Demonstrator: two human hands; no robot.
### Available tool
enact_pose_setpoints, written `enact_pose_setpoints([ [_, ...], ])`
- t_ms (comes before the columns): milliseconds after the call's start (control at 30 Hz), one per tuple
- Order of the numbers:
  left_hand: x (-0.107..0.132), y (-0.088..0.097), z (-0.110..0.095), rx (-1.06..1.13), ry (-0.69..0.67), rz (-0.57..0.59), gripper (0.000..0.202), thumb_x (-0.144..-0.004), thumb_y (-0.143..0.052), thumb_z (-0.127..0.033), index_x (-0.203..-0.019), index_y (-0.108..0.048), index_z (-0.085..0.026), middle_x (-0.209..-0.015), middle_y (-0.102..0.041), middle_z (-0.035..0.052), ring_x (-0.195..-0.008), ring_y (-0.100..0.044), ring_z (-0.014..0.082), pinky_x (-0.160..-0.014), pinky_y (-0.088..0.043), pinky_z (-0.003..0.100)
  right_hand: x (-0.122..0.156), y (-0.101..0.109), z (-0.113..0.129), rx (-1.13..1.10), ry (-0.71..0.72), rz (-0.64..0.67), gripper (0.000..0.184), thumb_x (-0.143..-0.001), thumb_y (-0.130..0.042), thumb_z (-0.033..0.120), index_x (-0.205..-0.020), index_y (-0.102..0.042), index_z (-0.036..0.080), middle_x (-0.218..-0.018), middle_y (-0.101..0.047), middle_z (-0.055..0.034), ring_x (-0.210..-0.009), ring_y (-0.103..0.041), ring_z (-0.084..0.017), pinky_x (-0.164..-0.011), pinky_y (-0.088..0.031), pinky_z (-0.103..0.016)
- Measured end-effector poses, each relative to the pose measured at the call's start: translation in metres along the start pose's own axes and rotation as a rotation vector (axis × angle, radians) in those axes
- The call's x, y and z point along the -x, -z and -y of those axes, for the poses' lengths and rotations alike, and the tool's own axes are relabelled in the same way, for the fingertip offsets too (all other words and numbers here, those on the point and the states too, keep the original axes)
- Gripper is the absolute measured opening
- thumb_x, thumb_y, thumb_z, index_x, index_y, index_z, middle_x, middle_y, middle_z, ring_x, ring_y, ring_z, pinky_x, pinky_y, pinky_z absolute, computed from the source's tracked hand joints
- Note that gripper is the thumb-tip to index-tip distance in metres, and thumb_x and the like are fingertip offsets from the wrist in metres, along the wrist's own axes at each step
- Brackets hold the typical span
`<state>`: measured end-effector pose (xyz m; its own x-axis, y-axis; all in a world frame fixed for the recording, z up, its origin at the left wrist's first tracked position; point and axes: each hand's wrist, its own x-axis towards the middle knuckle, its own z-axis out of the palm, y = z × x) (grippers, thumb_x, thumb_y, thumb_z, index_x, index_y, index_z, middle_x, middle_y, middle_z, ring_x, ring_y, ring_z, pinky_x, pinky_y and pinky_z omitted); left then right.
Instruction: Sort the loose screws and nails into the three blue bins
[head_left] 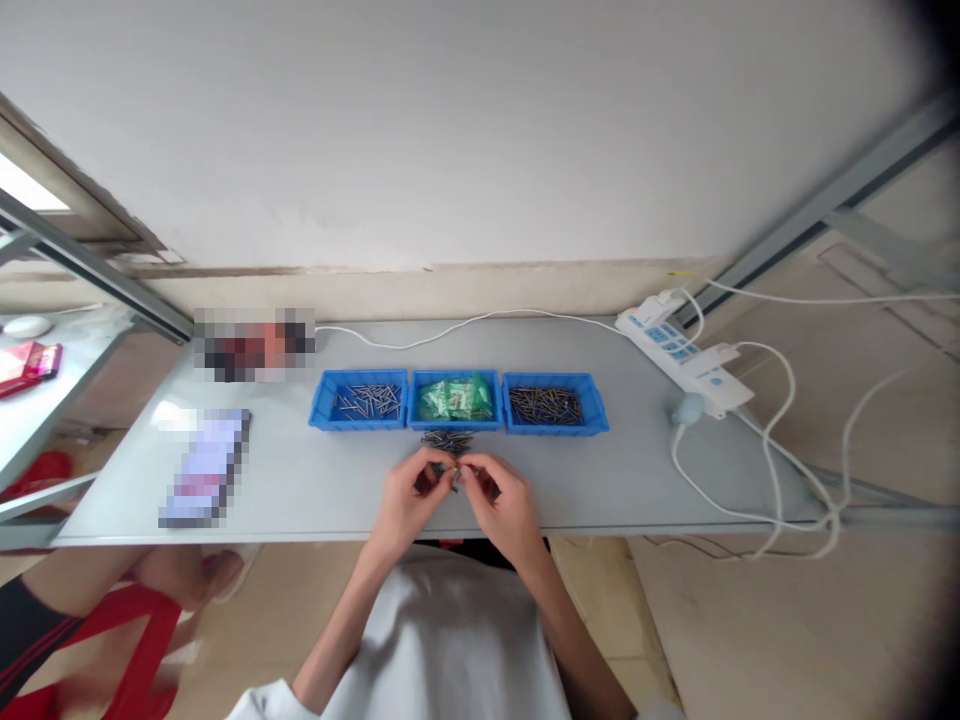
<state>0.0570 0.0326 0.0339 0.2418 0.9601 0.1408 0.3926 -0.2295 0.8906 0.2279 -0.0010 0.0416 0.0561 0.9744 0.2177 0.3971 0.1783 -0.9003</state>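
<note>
My left hand (411,495) and my right hand (501,497) meet over the near middle of the grey table (300,480), fingers pinched together on a small dark piece, likely a screw (454,473). Just beyond the fingertips lies a small pile of dark screws (447,440). Behind it stand three blue bins in a row: the left bin (360,400) holds silvery screws, the middle bin (455,399) green plastic pieces, the right bin (555,404) dark screws.
A white power strip (679,357) with white cables lies at the table's back right. A blurred flat object (204,466) and another blurred object (253,344) sit at the left. A red chair (127,640) stands at lower left, with another table at far left.
</note>
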Motion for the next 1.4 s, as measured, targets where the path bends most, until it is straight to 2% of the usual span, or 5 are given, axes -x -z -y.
enact_pose_setpoints([
  [900,-0.001,0.001,-0.005,0.041,0.016,0.005,0.006,-0.09,-0.067,-0.021,-0.093,-0.072,-0.021,-0.067,-0.065,-0.0024,-0.056,-0.053,0.0109,-0.058,-0.044,0.021,0.004,-0.004,0.001,-0.006,0.113,-0.08,0.013,-0.103,-0.061,0.03,-0.1,-0.072,0.024,-0.082,-0.071,-0.0019,-0.059,-0.056,-0.014,-0.06,-0.05,-0.027],
  [1000,-0.001,0.001,-0.004,0.057,0.034,-0.019,0.009,-0.094,-0.068,-0.027,-0.094,-0.073,-0.02,-0.072,-0.07,-0.0004,-0.056,-0.053,0.0107,-0.058,-0.044,0.021,-0.006,0.007,0.008,0.007,0.149,-0.193,0.01,-0.101,-0.064,0.028,-0.101,-0.072,0.023,-0.08,-0.07,-0.001,-0.058,-0.055,-0.013,-0.057,-0.048,-0.026],
  [1167,0.0,0.002,-0.005,0.11,0.112,-0.11,0.021,-0.1,-0.065,-0.039,-0.099,-0.072,-0.019,-0.082,-0.078,0.0037,-0.056,-0.055,0.0117,-0.058,-0.046,0.023,-0.045,0.059,0.014,0.339,0.126,-0.595,0.017,-0.101,-0.065,0.033,-0.104,-0.075,0.02,-0.084,-0.073,-0.0049,-0.056,-0.052,-0.014,-0.061,-0.048,-0.029],
  [1300,0.0,0.002,-0.005,0.164,0.144,-0.151,0.028,-0.101,-0.063,-0.046,-0.1,-0.071,-0.019,-0.078,-0.078,0.0038,-0.062,-0.063,0.0145,-0.06,-0.047,0.024,-0.054,0.082,0.008,0.542,0.13,-0.586,0.02,-0.102,-0.064,0.033,-0.11,-0.075,0.019,-0.083,-0.073,-0.0032,-0.055,-0.05,-0.014,-0.064,-0.047,-0.03],
  [1400,0.0,0.003,-0.004,0.206,0.166,-0.176,0.029,-0.101,-0.063,-0.046,-0.102,-0.071,-0.019,-0.076,-0.077,0.0032,-0.068,-0.068,0.0158,-0.062,-0.049,0.024,-0.035,0.065,0.0,0.459,0.167,-0.424,0.015,-0.103,-0.062,0.03,-0.108,-0.073,0.021,-0.081,-0.07,-0.0018,-0.057,-0.051,-0.014,-0.065,-0.047,-0.029],
])
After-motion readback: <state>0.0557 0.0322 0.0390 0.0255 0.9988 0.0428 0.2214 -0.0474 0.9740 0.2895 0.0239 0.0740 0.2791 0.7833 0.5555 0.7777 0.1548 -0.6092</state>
